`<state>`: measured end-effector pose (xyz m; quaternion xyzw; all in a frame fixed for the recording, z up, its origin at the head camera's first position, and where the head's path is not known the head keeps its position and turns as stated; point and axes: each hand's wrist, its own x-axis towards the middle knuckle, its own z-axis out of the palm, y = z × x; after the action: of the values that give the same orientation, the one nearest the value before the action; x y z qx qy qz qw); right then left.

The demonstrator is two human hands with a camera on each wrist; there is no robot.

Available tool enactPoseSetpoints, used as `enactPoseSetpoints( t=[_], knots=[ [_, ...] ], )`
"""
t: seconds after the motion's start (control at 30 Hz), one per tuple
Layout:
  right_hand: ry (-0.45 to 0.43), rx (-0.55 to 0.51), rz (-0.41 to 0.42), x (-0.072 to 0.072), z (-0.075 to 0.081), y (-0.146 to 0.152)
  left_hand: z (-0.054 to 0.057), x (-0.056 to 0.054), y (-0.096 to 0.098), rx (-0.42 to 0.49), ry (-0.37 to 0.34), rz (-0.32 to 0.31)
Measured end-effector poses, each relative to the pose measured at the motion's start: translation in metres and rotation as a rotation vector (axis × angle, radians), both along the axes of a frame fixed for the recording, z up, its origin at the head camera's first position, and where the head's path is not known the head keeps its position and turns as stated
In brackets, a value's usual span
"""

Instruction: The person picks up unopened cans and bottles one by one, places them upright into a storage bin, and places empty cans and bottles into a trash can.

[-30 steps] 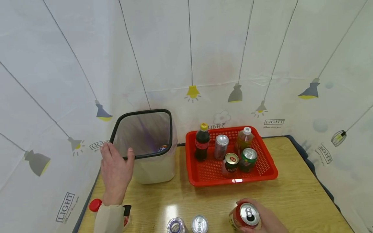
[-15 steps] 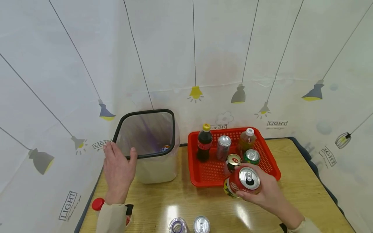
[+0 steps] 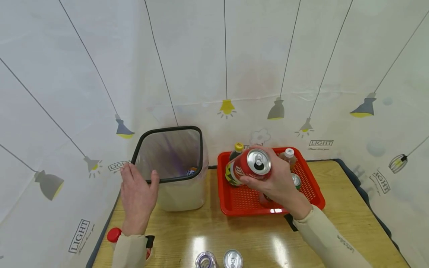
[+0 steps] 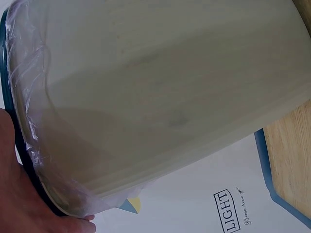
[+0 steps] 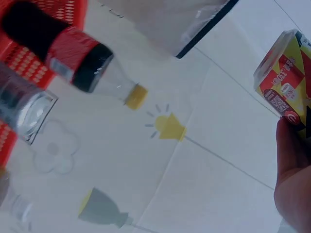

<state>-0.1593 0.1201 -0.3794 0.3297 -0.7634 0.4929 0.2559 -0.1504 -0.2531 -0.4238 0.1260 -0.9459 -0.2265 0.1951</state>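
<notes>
My right hand (image 3: 276, 175) grips a red soda can (image 3: 241, 169) above the red basket (image 3: 234, 212). The can is tilted, its opened silver top toward me. Its lower side, with yellow and black patches, shows in the right wrist view, where my fingers (image 5: 291, 150) press against the can (image 5: 286, 77). At the near left corner of a lined bin (image 3: 181, 193), my left hand (image 3: 137, 197) rests on the dark rim with its fingers straight and thumb spread. In the left wrist view that hand (image 4: 24, 199) touches the rim beside the plastic liner (image 4: 29, 97).
In the basket stand a cola bottle (image 5: 75, 51), a silver can (image 5: 24, 107), a white-capped bottle (image 3: 289, 155) and a green can (image 3: 296, 180), partly hidden. Something colourful (image 3: 191, 171) lies in the bin. A can (image 3: 232, 258), a clear bottle (image 3: 205, 259) and a red-capped bottle (image 3: 114, 234) stand nearer.
My right hand has lifted the soda can from the table's near side, up and leftward over the basket. My left hand has stayed at the bin rim. The head view has shifted slightly.
</notes>
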Motion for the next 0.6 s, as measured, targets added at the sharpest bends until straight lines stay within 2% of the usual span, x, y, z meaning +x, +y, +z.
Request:
enactPoseSetpoints(
  t=[0.2,0.3,0.47,0.6],
  knots=[
    [0.010,-0.014,0.056,-0.024,0.021,-0.037,0.001,0.000,0.001,0.006,-0.014,0.002],
    [-0.028,0.008,0.108,-0.034,0.027,-0.055,0.001,0.001,0.001,0.006,-0.020,0.004],
    [-0.117,0.029,0.193,-0.046,0.028,-0.085,0.002,0.001,0.002,0.006,-0.024,-0.004],
    [-0.131,0.038,0.258,-0.052,0.025,-0.108,0.002,0.001,0.003,0.004,-0.025,0.001]
  ],
)
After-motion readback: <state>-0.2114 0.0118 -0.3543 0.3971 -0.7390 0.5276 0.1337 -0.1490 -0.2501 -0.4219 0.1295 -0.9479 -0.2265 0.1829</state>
